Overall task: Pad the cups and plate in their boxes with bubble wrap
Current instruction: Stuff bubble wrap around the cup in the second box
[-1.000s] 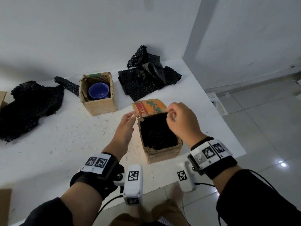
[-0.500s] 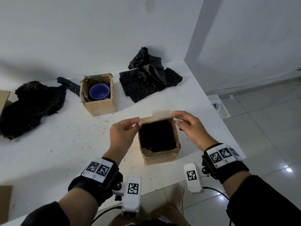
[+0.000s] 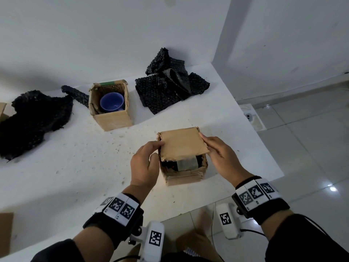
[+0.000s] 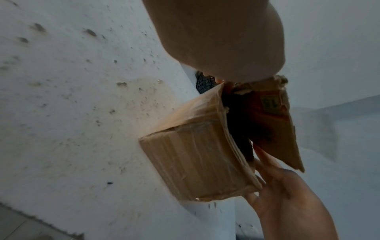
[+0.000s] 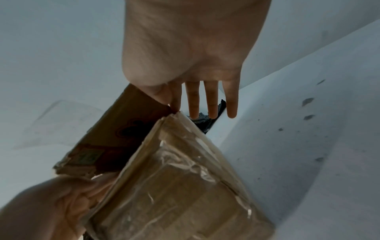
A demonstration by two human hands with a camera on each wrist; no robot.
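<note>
The near cardboard box (image 3: pixel 184 172) stands on the white table (image 3: pixel 75 167), its top flap (image 3: pixel 182 144) folded nearly flat over the opening. Black bubble wrap (image 3: pixel 167 164) shows in the gap under the flap, beside a grey tape tab (image 3: pixel 187 164). My left hand (image 3: pixel 157 148) pinches the flap's left edge, fingers on top and thumb below. My right hand (image 3: pixel 207 146) pinches the right edge between thumb and index finger (image 5: pixel 174 100), the other fingers straight. Farther back, an open box (image 3: pixel 113 120) holds a blue cup (image 3: pixel 111 102) with no wrap over it.
A loose black bubble wrap pile (image 3: pixel 170 91) lies behind the near box, a bigger one (image 3: pixel 34 118) at the left with a strip (image 3: pixel 75 92). Cardboard pieces (image 3: pixel 5 231) sit at the left edge. The table's edge runs just right of my right hand, tiled floor (image 3: pixel 311 148) beyond.
The near box's flap stood upright a second ago; both hands have folded it down toward me over the bubble wrap, which is now mostly covered.
</note>
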